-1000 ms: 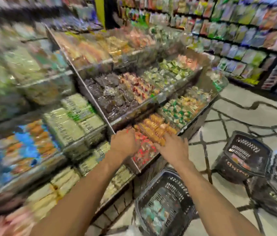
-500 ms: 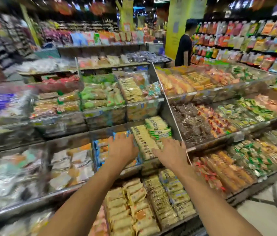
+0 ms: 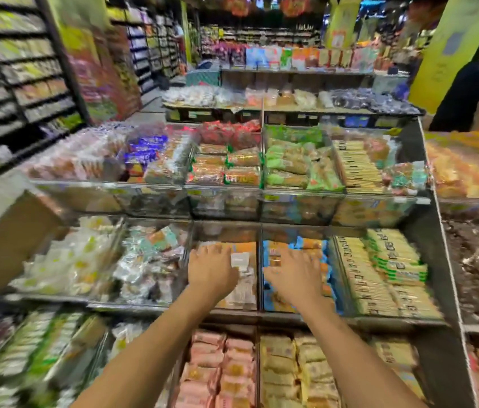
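A tiered shop display of clear bins holds wrapped snacks. My left hand [image 3: 212,270] reaches out palm down over a middle-tier bin of orange and white packets [image 3: 242,262], fingers spread and holding nothing. My right hand [image 3: 292,275] hovers the same way over the neighbouring bin of blue and orange packets [image 3: 306,245], fingers straight and empty. A clear divider [image 3: 260,260] runs between the two bins. The frame is blurred by motion, so I cannot tell if the fingertips touch the packets.
Cream and green wafer packs [image 3: 379,269] fill the bin to the right, white packets [image 3: 73,260] the bins to the left. Pink packs [image 3: 217,366] lie on the tier below. A cardboard box [image 3: 11,240] stands at left. A person in black [image 3: 470,95] stands at far right.
The view has swung left along the display, from the red and orange sweets past the wafer packs. Both hands moved with it and now sit over the orange and blue packet bins.
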Motion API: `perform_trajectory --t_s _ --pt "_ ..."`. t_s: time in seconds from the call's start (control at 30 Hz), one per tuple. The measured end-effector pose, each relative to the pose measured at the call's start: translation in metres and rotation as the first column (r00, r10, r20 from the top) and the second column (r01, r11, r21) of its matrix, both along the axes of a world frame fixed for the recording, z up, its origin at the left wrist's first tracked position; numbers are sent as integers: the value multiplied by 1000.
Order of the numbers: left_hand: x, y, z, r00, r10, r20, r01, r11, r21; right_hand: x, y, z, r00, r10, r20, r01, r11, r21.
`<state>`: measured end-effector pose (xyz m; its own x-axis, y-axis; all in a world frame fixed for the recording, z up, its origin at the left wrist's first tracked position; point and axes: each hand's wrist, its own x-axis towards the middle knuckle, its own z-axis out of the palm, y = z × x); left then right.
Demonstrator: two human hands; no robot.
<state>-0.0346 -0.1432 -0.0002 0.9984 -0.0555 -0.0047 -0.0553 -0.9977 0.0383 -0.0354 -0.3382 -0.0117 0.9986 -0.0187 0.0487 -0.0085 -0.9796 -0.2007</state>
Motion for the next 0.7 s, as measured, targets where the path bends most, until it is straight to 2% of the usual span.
perform_trajectory --t_s 0.1,0.27,0.4,0.57,0.7 --pt "4 26 -13 997 78 -29 -78 997 -5 17 19 -16 997 75 -8 -74 997 33" --pt "9 52 -32 989 115 -95 -111 993 42 39 37 -42 983 175 -51 -172 983 60" --pt "17 62 -52 986 88 -143 -93 995 -25 51 44 -61 972 204 -117 -198 978 59" --pt "42 72 -78 982 28 -186 -48 994 -100 67 51 -82 959 244 -142 -218 960 176" --pt "67 81 -95 980 -32 -195 0 987 -162 80 60 -100 953 266 -144 -238 953 188"
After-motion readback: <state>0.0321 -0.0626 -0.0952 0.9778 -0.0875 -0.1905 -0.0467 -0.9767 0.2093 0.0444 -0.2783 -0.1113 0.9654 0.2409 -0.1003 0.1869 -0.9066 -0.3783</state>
